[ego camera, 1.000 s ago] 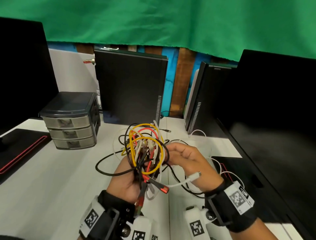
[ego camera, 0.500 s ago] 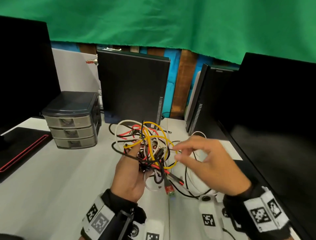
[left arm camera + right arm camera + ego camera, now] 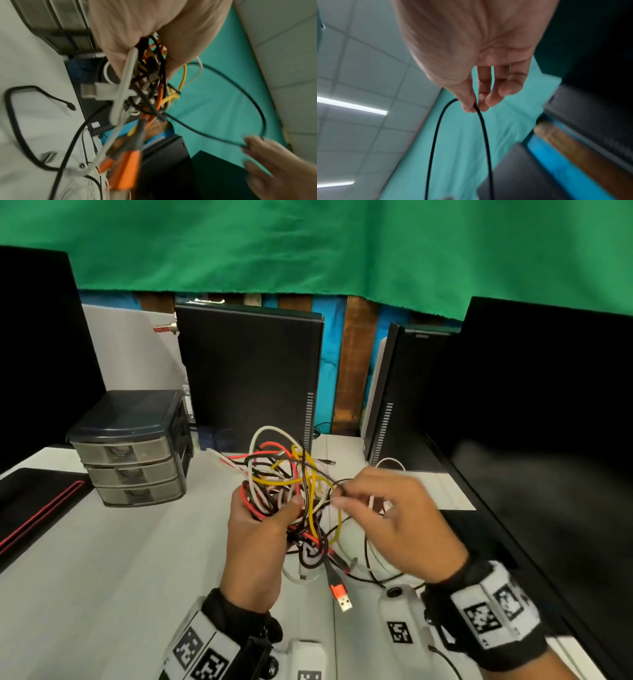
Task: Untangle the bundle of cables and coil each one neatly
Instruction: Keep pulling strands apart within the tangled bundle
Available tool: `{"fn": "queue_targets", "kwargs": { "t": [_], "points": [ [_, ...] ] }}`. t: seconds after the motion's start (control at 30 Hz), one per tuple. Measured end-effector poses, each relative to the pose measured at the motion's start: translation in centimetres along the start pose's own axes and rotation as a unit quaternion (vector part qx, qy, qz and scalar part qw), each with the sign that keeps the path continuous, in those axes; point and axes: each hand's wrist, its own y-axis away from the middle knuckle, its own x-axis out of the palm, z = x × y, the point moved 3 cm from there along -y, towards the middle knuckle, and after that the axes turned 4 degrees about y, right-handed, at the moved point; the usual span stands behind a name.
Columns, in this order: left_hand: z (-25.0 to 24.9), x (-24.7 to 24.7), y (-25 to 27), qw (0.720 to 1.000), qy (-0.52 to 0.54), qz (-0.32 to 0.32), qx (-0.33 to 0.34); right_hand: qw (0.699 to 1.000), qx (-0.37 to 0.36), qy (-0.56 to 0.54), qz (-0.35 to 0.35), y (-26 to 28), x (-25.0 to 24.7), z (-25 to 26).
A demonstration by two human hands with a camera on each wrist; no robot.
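Head view: square-patterned markers on wristbands, no legible writing.

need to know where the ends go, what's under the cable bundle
Under the cable bundle in the left hand, an orange USB plug and white cable loops hang over the white table. The palm covers the bundle's core.
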Motion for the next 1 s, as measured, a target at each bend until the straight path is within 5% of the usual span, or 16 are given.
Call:
{"fn": "queue_targets", "kwargs": {
  "t": [0.13, 0.23, 0.33, 0.43, 0.5, 0.6, 0.7, 0.77, 1.0],
  "points": [
    [-0.6, -2.3, -1.2, 0.997, -0.032, -0.054, 0.05, 0.985, 0.015, -0.01, -0.171, 0.1, -6.2, -0.6],
    [-1.4, -3.5, -1.7, 0.996, -0.045, -0.045, 0.056, 0.974, 0.069, 0.102, -0.191, 0.7, -8.9, -2.5],
    [-1.6, -3.3, -1.4, 0.996, -0.05, -0.039, 0.067, 0.963, 0.121, 0.104, -0.217, 0.7, -8.3, -4.0],
    [-0.9, -3.0, -1.3, 0.999, -0.013, -0.041, 0.004, 0.95, 0.182, 0.04, -0.25, 0.3, -6.5, -5.6],
    [-0.5, -2.6, -1.2, 0.996, 0.046, -0.021, -0.077, 0.925, 0.284, -0.036, -0.249, 0.4, -5.2, -7.4],
    [-0.5, -1.8, -0.6, 0.976, 0.108, 0.023, -0.19, 0.866, 0.43, -0.234, -0.099, 0.8, -1.7, -8.3],
    [-0.9, -1.2, -0.4, 0.965, 0.142, 0.043, -0.215, 0.883, 0.398, -0.23, 0.099, 0.9, 1.6, -6.8],
    [-1.0, -1.1, -0.4, 0.965, 0.148, 0.044, -0.211, 0.89, 0.369, -0.218, 0.153, 0.9, 3.1, -5.2],
    [-0.2, -0.2, 0.6, 0.97, 0.117, 0.054, -0.205, 0.949, 0.255, -0.178, -0.046, 0.5, 4.3, -3.2]
  ]
}}
